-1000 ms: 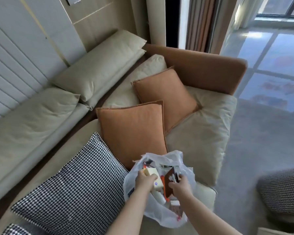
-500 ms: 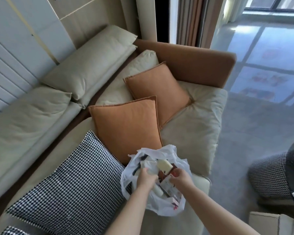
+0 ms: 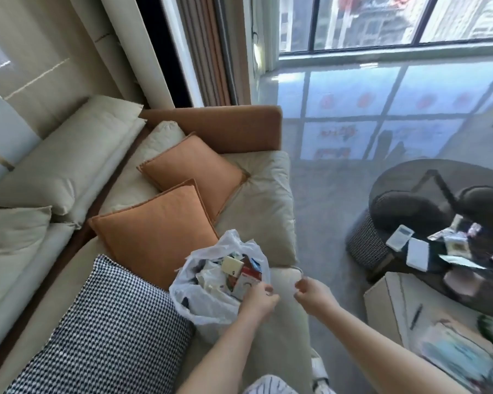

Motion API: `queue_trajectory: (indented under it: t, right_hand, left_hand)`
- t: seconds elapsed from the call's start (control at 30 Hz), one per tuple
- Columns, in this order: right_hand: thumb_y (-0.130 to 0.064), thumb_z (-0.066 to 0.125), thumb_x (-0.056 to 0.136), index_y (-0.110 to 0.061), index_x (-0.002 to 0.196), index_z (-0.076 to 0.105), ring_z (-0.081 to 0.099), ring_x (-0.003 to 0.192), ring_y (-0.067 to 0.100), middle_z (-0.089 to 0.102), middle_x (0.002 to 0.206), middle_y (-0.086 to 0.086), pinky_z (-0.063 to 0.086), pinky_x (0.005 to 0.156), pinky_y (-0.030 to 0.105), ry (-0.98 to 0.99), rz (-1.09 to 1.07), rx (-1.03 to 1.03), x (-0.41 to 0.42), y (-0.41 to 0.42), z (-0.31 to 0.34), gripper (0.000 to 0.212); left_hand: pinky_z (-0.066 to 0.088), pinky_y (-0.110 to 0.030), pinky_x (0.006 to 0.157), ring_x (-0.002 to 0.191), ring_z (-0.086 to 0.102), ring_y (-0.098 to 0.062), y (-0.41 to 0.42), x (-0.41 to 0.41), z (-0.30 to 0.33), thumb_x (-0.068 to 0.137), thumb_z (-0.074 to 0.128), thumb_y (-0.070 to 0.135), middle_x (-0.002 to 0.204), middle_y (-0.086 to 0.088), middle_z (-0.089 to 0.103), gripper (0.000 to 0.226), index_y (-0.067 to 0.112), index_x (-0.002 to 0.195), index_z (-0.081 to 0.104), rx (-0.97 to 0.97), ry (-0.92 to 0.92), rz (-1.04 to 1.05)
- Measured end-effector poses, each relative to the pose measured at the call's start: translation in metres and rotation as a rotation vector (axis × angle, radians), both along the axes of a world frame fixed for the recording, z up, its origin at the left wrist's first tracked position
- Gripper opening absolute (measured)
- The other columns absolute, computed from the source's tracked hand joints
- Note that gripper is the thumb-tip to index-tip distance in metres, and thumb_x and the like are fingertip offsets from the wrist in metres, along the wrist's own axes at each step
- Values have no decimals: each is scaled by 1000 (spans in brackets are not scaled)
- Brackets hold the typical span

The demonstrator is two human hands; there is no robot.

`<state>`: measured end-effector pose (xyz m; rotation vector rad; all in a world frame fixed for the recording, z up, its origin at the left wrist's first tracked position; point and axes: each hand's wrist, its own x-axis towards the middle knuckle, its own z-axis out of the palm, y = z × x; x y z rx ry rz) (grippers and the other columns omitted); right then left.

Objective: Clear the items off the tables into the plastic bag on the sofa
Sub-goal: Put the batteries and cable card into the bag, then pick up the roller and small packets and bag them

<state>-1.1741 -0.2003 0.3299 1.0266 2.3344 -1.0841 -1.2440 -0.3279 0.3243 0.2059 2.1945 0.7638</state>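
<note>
Head view: the plastic bag (image 3: 211, 291) sits stuffed with packets on the sofa (image 3: 268, 211), just below the orange cushions (image 3: 157, 231). Left hand (image 3: 258, 301) is at its 3 o'clock rim, grip loosely curled; right hand (image 3: 313, 294) is further right, empty, fingers curled. The dark counter (image 3: 410, 194) at 3 o'clock holds scattered items.

Two orange cushions (image 3: 182, 194) and one houndstooth cushion (image 3: 103, 331) are lying on one sofa (image 3: 262, 200); one plastic bag (image 3: 208, 302) is sitting beside them. Two hands (image 3: 258, 298) are showing. Two tabletops (image 3: 396, 183) are standing at right, one dark, one pale.
</note>
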Motion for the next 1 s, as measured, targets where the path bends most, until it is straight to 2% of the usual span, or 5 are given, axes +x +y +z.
queue_trajectory:
  t: [0.17, 0.37, 0.57, 0.73, 1.0]
  right_hand:
    - [-24, 46, 88, -17, 109, 62, 61, 107, 23, 64, 117, 5, 47, 82, 27, -26, -87, 110, 71, 30, 3, 28]
    - [-25, 47, 91, -16, 114, 61, 56, 113, 23, 62, 121, 6, 47, 92, 30, -9, -347, 117, 163, 83, 8, 29]
    - [-24, 47, 93, -14, 110, 61, 59, 106, 25, 65, 115, 10, 44, 80, 26, -2, -613, 128, 261, 131, 9, 24]
    - [-24, 47, 92, -12, 109, 60, 58, 108, 27, 63, 118, 11, 45, 80, 28, -36, -755, 128, 353, 166, 3, 24]
    - [-24, 46, 93, -17, 114, 61, 58, 110, 26, 63, 119, 10, 45, 83, 27, -76, -901, 64, 478, 206, -15, 26]
  left_hand:
    - [44, -25, 97, 117, 57, -20, 47, 44, 8, 91, 51, 30, 126, -4, 62, 36, 15, 123, 58, -60, 75, -286]
    - [46, -27, 86, 100, 63, -19, 122, 106, 21, 91, 50, 30, 115, -11, 67, 33, 9, 112, 64, -60, 150, -573]
    - [50, -27, 88, 105, 64, -21, 190, 177, 20, 90, 56, 32, 113, -6, 69, 30, 16, 113, 65, -6, 99, -719]
    - [50, -30, 84, 101, 65, -23, 239, 252, 18, 91, 53, 31, 97, -5, 66, 16, 19, 95, 63, -28, 114, -856]
    - [49, -25, 86, 101, 61, -14, 299, 363, -1, 92, 52, 36, 117, 1, 64, 31, 21, 117, 63, -49, 146, -969]
